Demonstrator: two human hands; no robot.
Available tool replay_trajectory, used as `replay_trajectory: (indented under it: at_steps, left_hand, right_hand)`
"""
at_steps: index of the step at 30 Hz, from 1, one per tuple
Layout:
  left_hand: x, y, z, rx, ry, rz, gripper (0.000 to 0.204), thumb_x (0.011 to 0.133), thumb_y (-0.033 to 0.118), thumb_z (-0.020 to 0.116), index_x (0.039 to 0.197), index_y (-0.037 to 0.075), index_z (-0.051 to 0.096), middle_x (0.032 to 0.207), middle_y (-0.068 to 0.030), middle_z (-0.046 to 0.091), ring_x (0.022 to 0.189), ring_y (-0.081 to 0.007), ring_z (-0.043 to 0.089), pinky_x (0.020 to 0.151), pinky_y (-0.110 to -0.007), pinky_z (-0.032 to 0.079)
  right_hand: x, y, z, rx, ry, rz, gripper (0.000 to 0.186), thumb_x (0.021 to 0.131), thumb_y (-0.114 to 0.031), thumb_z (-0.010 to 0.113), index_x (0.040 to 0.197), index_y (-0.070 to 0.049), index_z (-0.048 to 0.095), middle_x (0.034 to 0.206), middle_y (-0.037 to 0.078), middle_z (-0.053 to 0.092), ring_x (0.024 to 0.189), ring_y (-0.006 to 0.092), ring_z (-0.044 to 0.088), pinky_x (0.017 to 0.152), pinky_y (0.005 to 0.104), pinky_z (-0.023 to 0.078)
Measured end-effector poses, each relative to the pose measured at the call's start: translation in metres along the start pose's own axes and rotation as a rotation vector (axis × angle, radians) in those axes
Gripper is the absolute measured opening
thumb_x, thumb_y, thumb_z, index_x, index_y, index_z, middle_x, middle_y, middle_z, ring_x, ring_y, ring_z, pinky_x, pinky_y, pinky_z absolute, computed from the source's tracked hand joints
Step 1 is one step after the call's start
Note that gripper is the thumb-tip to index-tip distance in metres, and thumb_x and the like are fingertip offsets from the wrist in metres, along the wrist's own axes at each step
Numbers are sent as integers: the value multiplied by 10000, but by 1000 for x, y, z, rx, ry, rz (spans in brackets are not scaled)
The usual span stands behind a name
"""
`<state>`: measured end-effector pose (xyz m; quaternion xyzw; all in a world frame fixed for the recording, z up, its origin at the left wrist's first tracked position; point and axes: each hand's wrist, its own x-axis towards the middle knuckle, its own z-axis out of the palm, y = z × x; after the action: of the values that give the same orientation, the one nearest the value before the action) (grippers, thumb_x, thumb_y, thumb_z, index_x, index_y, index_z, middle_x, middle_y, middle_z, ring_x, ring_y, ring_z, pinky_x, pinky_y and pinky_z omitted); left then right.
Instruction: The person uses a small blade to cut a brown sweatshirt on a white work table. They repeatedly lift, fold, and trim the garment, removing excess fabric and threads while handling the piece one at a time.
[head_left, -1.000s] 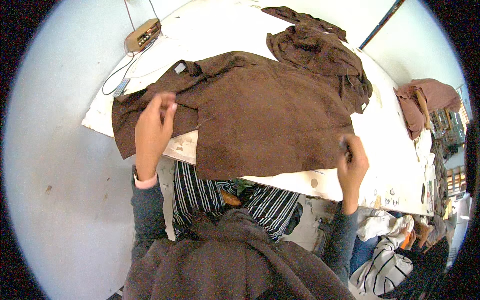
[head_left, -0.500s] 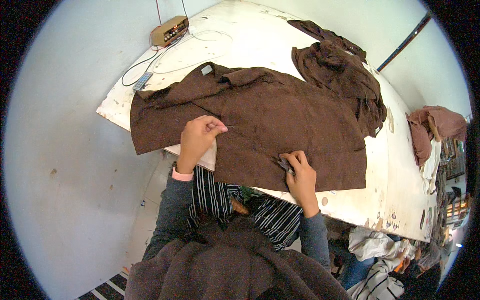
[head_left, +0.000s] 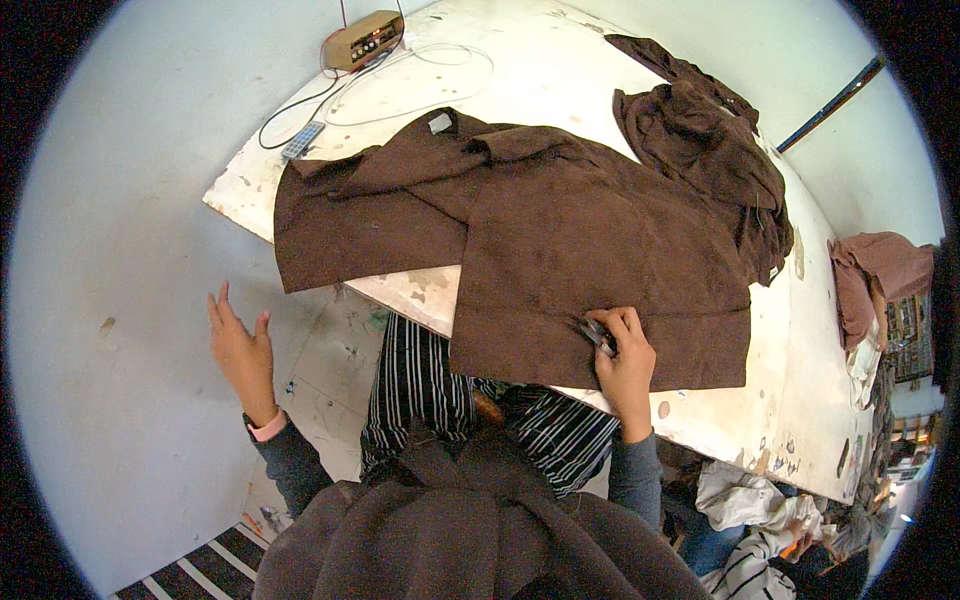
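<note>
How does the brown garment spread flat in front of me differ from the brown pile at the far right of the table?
The spread garment lies opened out flat with its lower edge over the table's near edge; the crumpled pile is bunched and folded on itself. The spread garment covers more of the table than the pile. The right hand rests on the spread garment, holding a small metal tool; nothing touches the pile. Both look like the same dark brown fabric.
</note>
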<state>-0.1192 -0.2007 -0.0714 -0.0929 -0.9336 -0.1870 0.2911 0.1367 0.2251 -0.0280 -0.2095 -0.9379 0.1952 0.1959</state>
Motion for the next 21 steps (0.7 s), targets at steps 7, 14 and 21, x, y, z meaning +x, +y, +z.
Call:
replay_trajectory:
  at_steps: [7,14,21]
  left_hand:
    - [12,162,-1,-712,-414,289,394,902,211,739,1258,73,642,1219,-147,654,994,-329,677,878,-399,541]
    - [-9,212,-3,-776,-626,294,227,914,226,721,1059,61,663,961,-119,638,831,-312,664,727,-421,514]
    - [-27,178,-12,-637,-653,537,498,800,32,705,1281,108,600,1296,-135,565,1220,-331,544,1013,-441,451]
  right_hand:
    - [1,-1,-1,30,28,6,350,819,-25,617,1134,-164,679,1077,78,625,911,345,678,751,420,551]
    - [2,-3,-2,61,45,12,353,806,-9,629,1128,-144,677,1056,81,625,914,348,674,766,418,542]
    - [-1,1,0,77,41,2,350,811,-15,641,1135,-143,673,1062,83,620,933,360,666,770,425,541]
